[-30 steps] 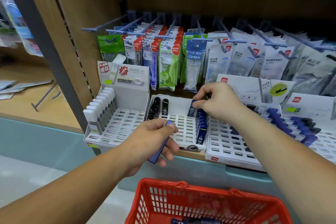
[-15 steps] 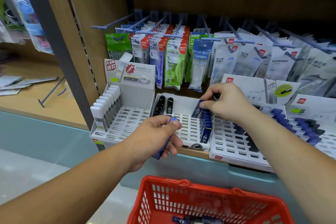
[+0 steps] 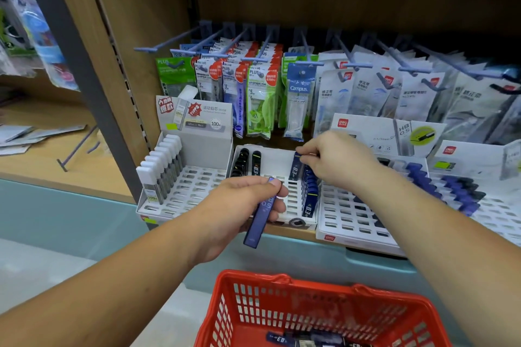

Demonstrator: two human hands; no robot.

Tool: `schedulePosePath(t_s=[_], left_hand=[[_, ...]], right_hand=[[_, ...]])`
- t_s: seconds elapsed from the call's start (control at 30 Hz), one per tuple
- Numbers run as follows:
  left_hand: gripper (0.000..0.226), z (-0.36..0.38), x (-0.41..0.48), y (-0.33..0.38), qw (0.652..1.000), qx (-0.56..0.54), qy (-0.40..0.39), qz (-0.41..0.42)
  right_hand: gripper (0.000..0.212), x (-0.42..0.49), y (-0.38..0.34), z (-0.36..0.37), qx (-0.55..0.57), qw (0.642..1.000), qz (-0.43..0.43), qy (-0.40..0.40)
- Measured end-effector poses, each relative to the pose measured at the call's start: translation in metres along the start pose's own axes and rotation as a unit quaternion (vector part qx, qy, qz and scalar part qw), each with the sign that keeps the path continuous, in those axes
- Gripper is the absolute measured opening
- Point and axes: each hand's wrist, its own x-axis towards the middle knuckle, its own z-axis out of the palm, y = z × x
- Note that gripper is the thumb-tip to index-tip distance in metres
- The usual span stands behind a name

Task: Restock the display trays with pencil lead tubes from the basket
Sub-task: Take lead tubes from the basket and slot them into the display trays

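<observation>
Location: stationery shop. Evidence: a wooden shelf [image 3: 70, 166] carries white display trays [image 3: 194, 191] of lead tubes; packaged goods [image 3: 260, 98] hang on peg hooks [image 3: 306, 48] above the trays; a red shopping basket [image 3: 324, 313] sits below the shelf.

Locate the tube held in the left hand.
Head view, centre: the blue tube hangs slantwise from the left hand, in front of the middle tray and above the red basket.

A: What does the left hand [image 3: 239, 205] hold?
B: 1 blue lead tube [image 3: 260, 217], its lower end slanting down out of the grip, above the red basket [image 3: 282, 281].
A: And the right hand [image 3: 335, 163]?
B: It pinches the top of a dark tube [image 3: 295, 169] standing in the middle tray [image 3: 275, 162], just beyond the left grip.
</observation>
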Motion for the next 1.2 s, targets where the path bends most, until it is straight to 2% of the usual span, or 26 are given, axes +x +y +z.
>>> schedulePosePath(t_s=[0.1, 0.23, 0.43, 0.5, 0.57, 0.67, 0.8, 0.9, 1.0, 1.1, 1.13, 1.2], left_hand=[[0.026, 0.004, -0.012, 0.002, 1.0, 0.006, -0.001, 0.0], [0.025, 0.004, -0.019, 0.004, 0.999, 0.031, 0.043, 0.0], [0.025, 0.002, -0.023, 0.009, 0.997, 0.057, 0.054, 0.016], [0.025, 0.0, -0.026, 0.009, 0.994, 0.085, 0.063, 0.031], [0.024, -0.001, -0.028, 0.01, 0.991, 0.101, 0.079, 0.043], [0.022, 0.002, -0.029, 0.012, 0.991, 0.079, 0.092, 0.055], [0.012, 0.022, -0.036, 0.022, 0.996, -0.002, 0.062, 0.066], [0.006, 0.043, -0.043, 0.034, 0.991, -0.068, 0.051, 0.103], [0.011, 0.061, -0.049, 0.043, 0.987, -0.112, 0.024, 0.113], [0.016, 0.072, -0.05, 0.044, 0.989, -0.116, -0.028, 0.092], [0.016, 0.075, -0.051, 0.043, 0.991, -0.087, -0.038, 0.094], [0.013, 0.079, -0.054, 0.04, 0.992, 0.017, -0.037, 0.123]], right_hand=[[0.035, -0.011, 0.004, 0.002, 0.003, 1.0, -0.013, -0.014], [0.035, -0.009, 0.004, -0.006, 0.055, 0.996, -0.024, -0.066], [0.032, -0.008, -0.003, -0.004, 0.002, 0.997, -0.004, -0.075], [0.034, -0.011, -0.006, -0.006, 0.042, 0.997, -0.006, -0.065], [0.03, -0.017, -0.008, -0.012, 0.146, 0.988, 0.005, -0.056], [0.03, -0.035, -0.007, -0.022, 0.319, 0.943, 0.066, -0.071], [0.005, -0.081, -0.008, -0.046, 0.333, 0.93, 0.084, -0.131], [0.024, -0.123, -0.008, -0.061, 0.362, 0.911, 0.129, -0.153], [0.034, -0.161, -0.004, -0.07, 0.41, 0.886, 0.18, -0.122], [0.034, -0.183, 0.0, -0.073, 0.506, 0.834, 0.216, -0.043], [0.035, -0.185, 0.002, -0.073, 0.511, 0.83, 0.224, -0.017], [0.04, -0.186, 0.004, -0.075, 0.476, 0.848, 0.231, 0.016]])
